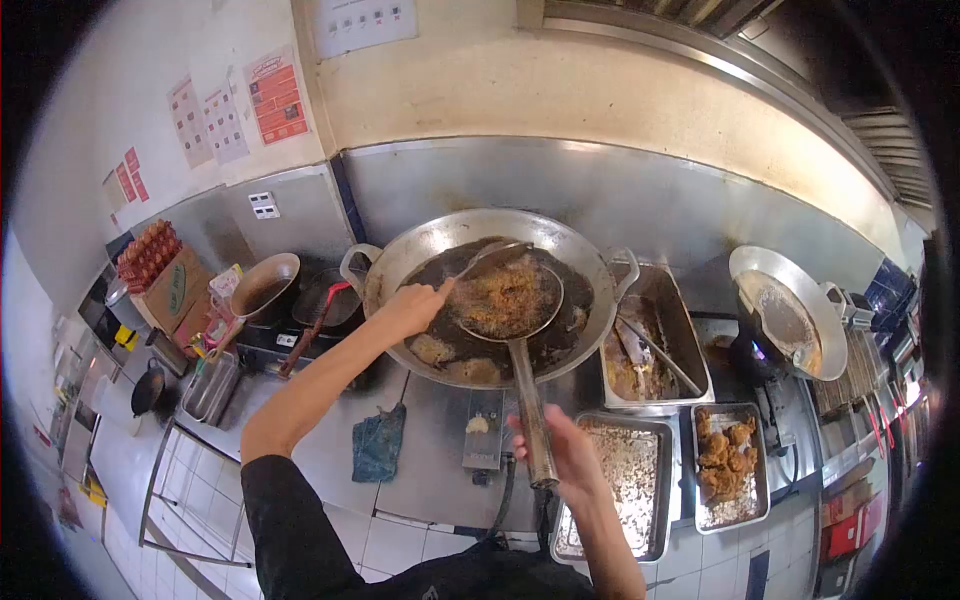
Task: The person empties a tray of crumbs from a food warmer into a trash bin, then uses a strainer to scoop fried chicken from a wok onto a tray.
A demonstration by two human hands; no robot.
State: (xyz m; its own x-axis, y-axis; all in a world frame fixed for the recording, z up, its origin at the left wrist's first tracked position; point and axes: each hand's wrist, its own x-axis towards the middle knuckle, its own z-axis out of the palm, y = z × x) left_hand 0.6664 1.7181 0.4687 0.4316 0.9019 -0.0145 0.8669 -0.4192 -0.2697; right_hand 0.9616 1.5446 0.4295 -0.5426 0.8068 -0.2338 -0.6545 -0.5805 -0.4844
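A large two-handled wok (480,222) of dark oil stands in front of me, with fried pieces (470,371) floating near its front rim. A round skimmer (527,385) with a thick handle lies over the oil and carries a heap of golden-brown crumbs (505,300). My right hand (568,450) is closed around the lower end of that handle. Over the wok's left side, my left hand (420,308) grips a dark metal utensil, perhaps a spatula (497,259), whose far end reaches across the crumbs. Its exact shape is hard to make out.
Right of the wok sit a deep oily pan (685,394) with utensils, a crumb-strewn tray (620,500), a tray of fried chicken (727,462) and another wok (800,325). A blue cloth (378,443) lies front left. Smaller pans (266,288) and a cardboard box (180,290) stand left.
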